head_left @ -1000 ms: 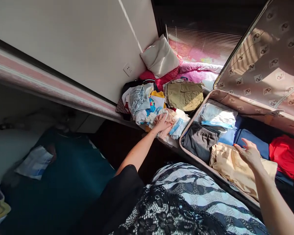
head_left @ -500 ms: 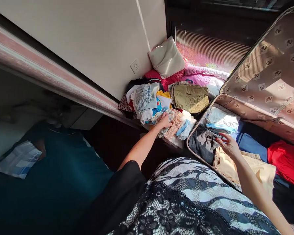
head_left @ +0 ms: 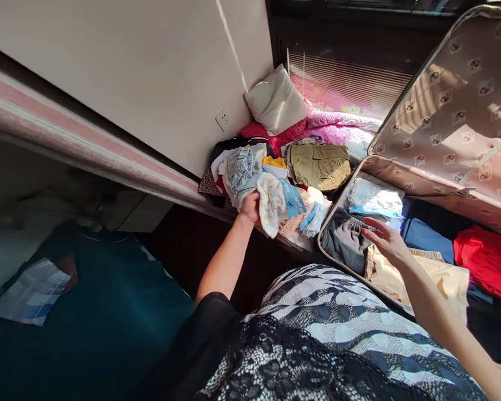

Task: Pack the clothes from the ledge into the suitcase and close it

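My left hand (head_left: 250,207) is closed on the left edge of a folded white garment (head_left: 273,201) with a faint print and a blue lettered band. It is lifted at the front of the clothes pile, over a peach ribbed garment (head_left: 292,224). Beside that lies a white and light-blue garment (head_left: 313,216). My right hand (head_left: 386,240) is open, fingers apart, with nothing in it. It hovers above the suitcase (head_left: 342,268), near dark grey trousers (head_left: 345,242) and beige trousers (head_left: 384,273). Whether its fingertips touch the grey trousers I cannot tell.
The suitcase lid (head_left: 446,106) stands raised at right. Inside are a white bundle (head_left: 376,196), blue cloth (head_left: 430,239) and a red garment (head_left: 484,259). Olive trousers (head_left: 319,164) and a white cushion (head_left: 278,100) lie behind the pile. A teal-covered bed (head_left: 121,289) is at left.
My left hand has taken hold of the white printed garment, raised it from the pile and turned it, moving slightly left. My right hand stays over the suitcase.
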A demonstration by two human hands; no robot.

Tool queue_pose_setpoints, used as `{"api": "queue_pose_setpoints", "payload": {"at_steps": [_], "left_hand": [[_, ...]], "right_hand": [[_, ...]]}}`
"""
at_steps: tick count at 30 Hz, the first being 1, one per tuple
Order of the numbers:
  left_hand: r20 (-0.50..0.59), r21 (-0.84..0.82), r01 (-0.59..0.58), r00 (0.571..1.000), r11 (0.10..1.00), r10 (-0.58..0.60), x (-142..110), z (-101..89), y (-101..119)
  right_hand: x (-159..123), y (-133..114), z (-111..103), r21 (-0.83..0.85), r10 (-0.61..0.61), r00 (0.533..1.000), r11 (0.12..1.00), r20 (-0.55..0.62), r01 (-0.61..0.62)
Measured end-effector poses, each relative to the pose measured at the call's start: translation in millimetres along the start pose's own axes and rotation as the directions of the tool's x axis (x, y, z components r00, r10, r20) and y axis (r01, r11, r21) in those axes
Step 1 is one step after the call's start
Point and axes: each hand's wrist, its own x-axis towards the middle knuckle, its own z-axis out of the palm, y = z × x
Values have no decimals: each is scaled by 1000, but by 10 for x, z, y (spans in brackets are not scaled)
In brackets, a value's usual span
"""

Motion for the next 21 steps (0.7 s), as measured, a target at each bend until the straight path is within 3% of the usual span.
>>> {"api": "queue_pose_setpoints", "payload": {"at_steps": [3,6,8,10,13,16,21], "left_hand": [[195,-82,95,978,992,-78,-290,381,-139],[392,-46,183,908,982,-151,-574,928,-449],[497,62,221,839,973,-222,-710,1277,-674],[567,180,228,771,957,-290,-787,1574,-870],[625,282,215,698,935,-349,-832,1862,-1068],[619,353,228,671,908,-409,-840,1955,-1170],[568,427,266,665,864,-485,-885,1958,-1285]], "right_hand": [[-151,-270,281,275,-20,995,961,101,-9],[-258,-468,519,511,-26,966,852,256,-113],[-263,-465,532,606,-75,966,790,246,-93],[-284,-347,415,660,-57,983,747,177,-76],[-449,-48,67,754,32,998,653,63,-69],[-687,306,-448,815,84,994,580,-72,10],[-908,950,-1653,745,172,936,656,-308,125]]}}
